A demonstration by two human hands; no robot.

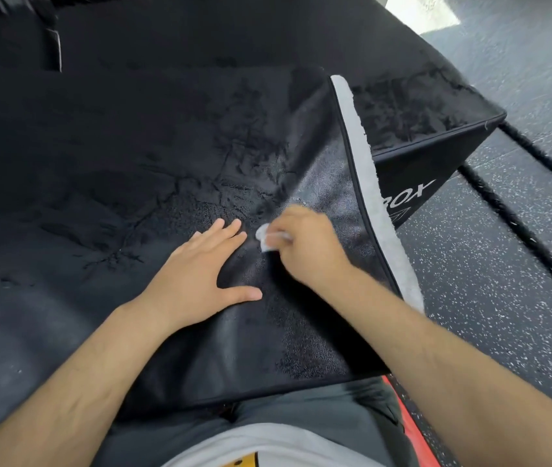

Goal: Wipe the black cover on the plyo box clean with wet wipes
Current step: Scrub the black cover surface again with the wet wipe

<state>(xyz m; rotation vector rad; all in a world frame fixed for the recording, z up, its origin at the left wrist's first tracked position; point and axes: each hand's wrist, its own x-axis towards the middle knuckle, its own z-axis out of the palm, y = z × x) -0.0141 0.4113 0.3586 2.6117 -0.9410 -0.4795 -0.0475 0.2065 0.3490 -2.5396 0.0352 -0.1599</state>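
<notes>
Pins limp, probably slick black cover (301, 332) flat with spread, straight-fingered left hand (197, 274); just right, pinches soft, light wet wipe (268, 239) in curled right hand (305, 244).

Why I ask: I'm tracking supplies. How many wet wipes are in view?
1: a white wet wipe bunched in the right hand, against the black cover, beside the flat left hand. Others may lie outside the frame or under the hands.
</notes>
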